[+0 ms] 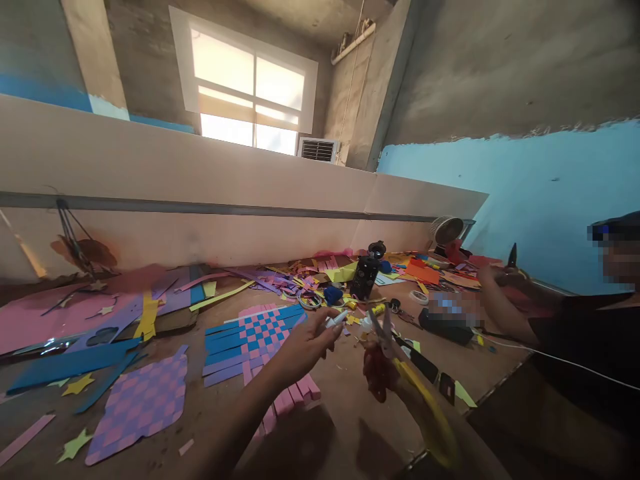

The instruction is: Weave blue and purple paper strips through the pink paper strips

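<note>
My left hand (314, 340) is closed around a small white glue bottle (337, 320) with a pointed nozzle, above the right edge of a blue and pink woven paper sheet (263, 333). To its right, my right hand (383, 373) grips yellow-handled scissors (430, 417), blades pointing up and slightly parted, with nothing visible between them. Loose pink strips hang from the woven sheet's lower side, partly hidden by my left forearm. A finished-looking purple and pink woven piece (143, 407) lies flat at the left.
A black flask (365, 277) stands behind my hands amid paper scraps. Beyond my right hand lie a black box (447, 325) and a tape roll (419, 297). Blue strips (75, 365) and paper stars (77, 385) lie left. A person (575, 320) works at the right, near a fan (447, 231).
</note>
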The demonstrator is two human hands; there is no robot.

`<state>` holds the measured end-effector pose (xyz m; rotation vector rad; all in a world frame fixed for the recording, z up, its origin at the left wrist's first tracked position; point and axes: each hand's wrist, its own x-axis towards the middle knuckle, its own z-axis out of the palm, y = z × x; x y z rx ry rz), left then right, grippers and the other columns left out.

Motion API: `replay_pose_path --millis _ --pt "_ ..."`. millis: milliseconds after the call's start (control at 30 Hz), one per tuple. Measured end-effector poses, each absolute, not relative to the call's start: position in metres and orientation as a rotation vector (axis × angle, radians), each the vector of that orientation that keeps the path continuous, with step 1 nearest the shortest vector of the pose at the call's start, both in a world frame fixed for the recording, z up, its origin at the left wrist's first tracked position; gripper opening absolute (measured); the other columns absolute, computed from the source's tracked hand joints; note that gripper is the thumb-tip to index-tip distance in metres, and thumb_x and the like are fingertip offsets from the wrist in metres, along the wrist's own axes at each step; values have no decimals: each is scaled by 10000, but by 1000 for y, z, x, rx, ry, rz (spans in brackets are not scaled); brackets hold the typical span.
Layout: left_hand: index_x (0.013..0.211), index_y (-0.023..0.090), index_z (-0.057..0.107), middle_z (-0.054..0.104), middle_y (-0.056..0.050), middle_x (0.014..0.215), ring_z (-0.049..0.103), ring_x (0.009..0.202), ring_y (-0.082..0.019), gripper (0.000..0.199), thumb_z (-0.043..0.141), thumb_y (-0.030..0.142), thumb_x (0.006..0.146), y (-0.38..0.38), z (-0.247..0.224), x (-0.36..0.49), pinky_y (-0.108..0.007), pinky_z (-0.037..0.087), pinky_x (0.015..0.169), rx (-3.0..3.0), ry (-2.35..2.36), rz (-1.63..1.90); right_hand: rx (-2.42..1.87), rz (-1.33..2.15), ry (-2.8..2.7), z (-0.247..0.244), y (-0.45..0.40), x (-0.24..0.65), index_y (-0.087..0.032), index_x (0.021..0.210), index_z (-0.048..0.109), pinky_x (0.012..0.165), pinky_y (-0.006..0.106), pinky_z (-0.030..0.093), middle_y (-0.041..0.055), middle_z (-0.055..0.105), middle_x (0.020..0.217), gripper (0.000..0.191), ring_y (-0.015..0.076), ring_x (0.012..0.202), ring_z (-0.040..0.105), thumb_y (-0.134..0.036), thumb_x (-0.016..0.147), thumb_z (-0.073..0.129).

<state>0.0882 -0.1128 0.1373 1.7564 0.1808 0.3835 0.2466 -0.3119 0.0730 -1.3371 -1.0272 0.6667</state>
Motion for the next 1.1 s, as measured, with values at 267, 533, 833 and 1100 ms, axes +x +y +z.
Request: replay_pose_path --millis 267,533,833,1100 --pt "1215 209 621 595 -4 863 513 715 -146 496 527 632 972 -126 142 87 -262 454 642 1823 148 319 -1564 737 -1152 86 -309 249 -275 1279 578 706 327 427 11 538 925 630 203 809 524 -652 801 742" --pt "1265 226 633 634 -14 914 509 708 -137 471 484 595 1013 -129 141 88 -235 428 607 1853 115 286 -1644 713 -1153 85 -314 251 -275 1271 566 691 322 412 -15 514 858 609 202 781 523 -583 783 760" --pt "1316 231 647 698 -33 944 615 827 -187 470 468 563 1034 -130 141 87 -272 454 703 2012 154 318 -1725 725 -1135 87 -317 252 -281 1260 568 711 329 407 -18 513 866 589 203 778 514 -564 786 772" --pt "1331 244 645 724 -36 1061 671 948 -211 417 447 496 1064 -131 136 90 -306 482 835 2045 101 334 -1625 696 -1037 102 -319 227 -266 1185 594 676 298 332 -41 449 822 531 167 730 420 -589 809 785"
